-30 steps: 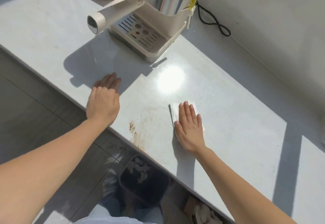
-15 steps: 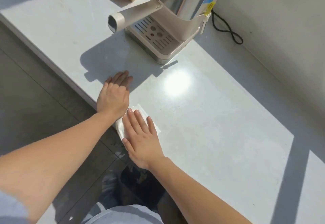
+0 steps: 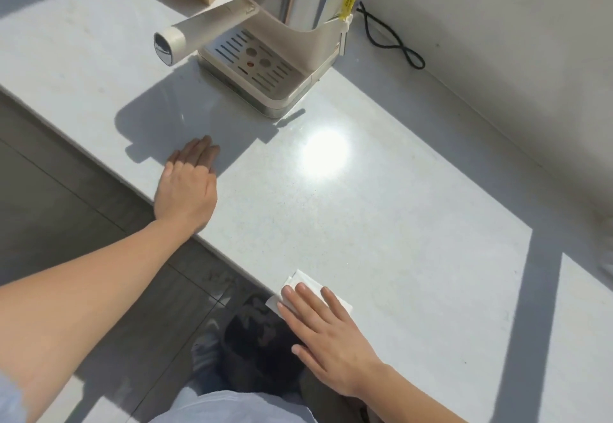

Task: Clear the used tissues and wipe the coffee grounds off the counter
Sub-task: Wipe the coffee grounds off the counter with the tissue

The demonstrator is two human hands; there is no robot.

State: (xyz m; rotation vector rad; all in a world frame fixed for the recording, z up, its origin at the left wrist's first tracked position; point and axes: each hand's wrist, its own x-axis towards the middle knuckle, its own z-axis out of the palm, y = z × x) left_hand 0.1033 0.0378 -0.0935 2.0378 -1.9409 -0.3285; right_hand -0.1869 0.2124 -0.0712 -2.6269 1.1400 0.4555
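— What could have gone wrong there?
— The right hand [image 3: 326,333] pressed the tissue [image 3: 299,280] at the bench [image 3: 398,223] edge, one corner seemingly past it. A crooked push might have spilled any grounds onto the floor, missing the dark bin [image 3: 258,349] below.
— And the hands?
— Right hand flat, fingers straight, gripping nothing. The left hand [image 3: 187,187], well beyond it, rested open on the bench.

Kitchen: pale stone counter [image 3: 398,223], espresso machine [image 3: 282,41], tiled floor [image 3: 66,190].
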